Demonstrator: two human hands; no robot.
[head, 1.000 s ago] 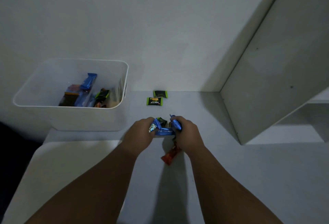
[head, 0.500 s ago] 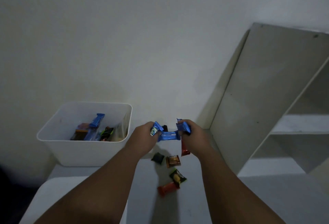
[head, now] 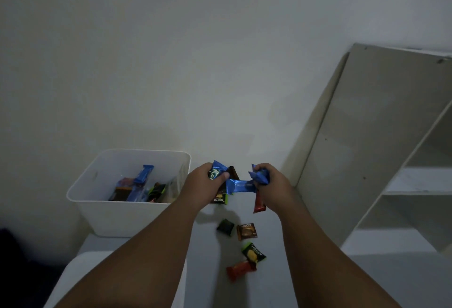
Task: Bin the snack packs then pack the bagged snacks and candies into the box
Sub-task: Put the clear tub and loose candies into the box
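Left hand (head: 204,184): raised above the table (head: 305,283), fingers clenching a bunch of blue snack packs (head: 234,181) along with a dark pack (head: 221,198) that is hanging below. Right hand (head: 270,185): gripping the other end of the blue bunch, a red pack (head: 259,202) dangling beneath it. White bin (head: 117,214): sitting just left of the hands, already holding several wrappers (head: 139,185). Table: a black candy (head: 225,227), a brown candy (head: 246,231), a green candy (head: 253,252) and an orange-red candy (head: 241,269) are lying loose below the hands. White shelf (head: 391,161): standing at the right.
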